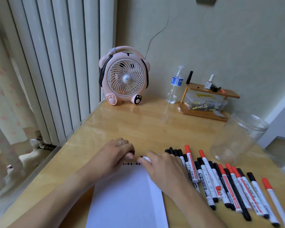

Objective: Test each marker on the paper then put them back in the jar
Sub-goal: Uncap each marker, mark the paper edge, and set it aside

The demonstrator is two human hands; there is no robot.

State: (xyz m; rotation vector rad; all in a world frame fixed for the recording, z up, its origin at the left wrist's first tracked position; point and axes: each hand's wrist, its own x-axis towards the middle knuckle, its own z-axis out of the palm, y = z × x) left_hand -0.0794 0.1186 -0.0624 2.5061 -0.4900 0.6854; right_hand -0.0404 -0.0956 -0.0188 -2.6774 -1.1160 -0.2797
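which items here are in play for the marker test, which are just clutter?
In play: paper, marker in right hand, cap in left hand, marker row, jar.
Clutter: fan, water bottle, wooden rack.

- Two hands: one left hand (117, 152) and one right hand (161, 167).
- One marker (146, 158) held in the right hand, and one black cap (132, 152) in the left hand.
- Six red-cap markers (187, 149) lying on the right.
- About twelve black-cap markers (252, 176) there too; they overlap, so the count is not sure.
- One sheet of paper (127, 203), near.
- About five small marks (131, 164) on it.
- One clear jar (237, 139), right.
- One pink fan (124, 76), far.
- One water bottle (175, 86).
- One wooden shelf (207, 102).
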